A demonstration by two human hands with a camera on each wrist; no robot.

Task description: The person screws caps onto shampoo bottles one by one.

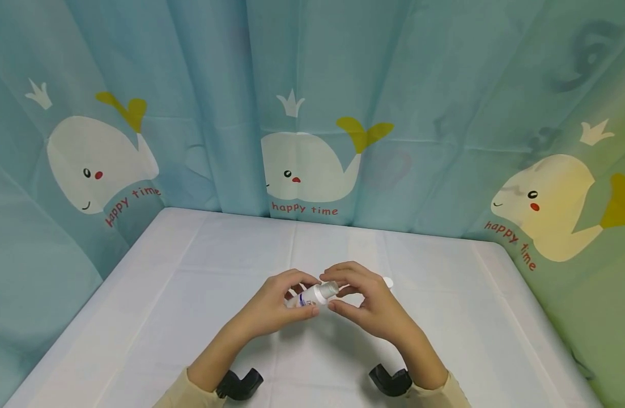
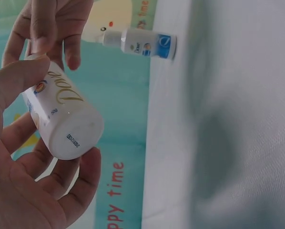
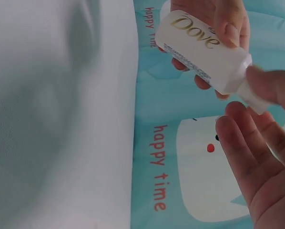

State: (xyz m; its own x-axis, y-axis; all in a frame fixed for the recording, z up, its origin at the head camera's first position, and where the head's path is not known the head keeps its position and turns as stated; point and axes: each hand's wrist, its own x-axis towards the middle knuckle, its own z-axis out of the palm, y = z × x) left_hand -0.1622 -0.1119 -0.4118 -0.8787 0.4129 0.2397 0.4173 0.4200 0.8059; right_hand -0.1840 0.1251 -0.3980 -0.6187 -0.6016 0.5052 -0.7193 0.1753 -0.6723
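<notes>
My left hand [image 1: 276, 303] grips a small white Dove bottle [image 3: 199, 45] tilted above the table, its pale cap [image 1: 330, 289] pointing right. In the left wrist view the bottle's flat bottom [image 2: 76, 136] faces the camera. My right hand [image 1: 368, 297] is around the cap end, its fingers extended and spread. The right thumb [image 3: 273, 88], blurred, overlaps the cap in the right wrist view; whether it touches is unclear. A second white Dove bottle [image 2: 147, 44] with a blue band stands beyond the right hand. In the head view only a white bit [image 1: 388, 281] shows there.
A white cloth covers the table [image 1: 190, 317]. Blue-green curtains [image 1: 215, 113] with whale prints surround its back and sides. Black curved pieces [image 1: 241, 385] sit by both wrists, below the hands.
</notes>
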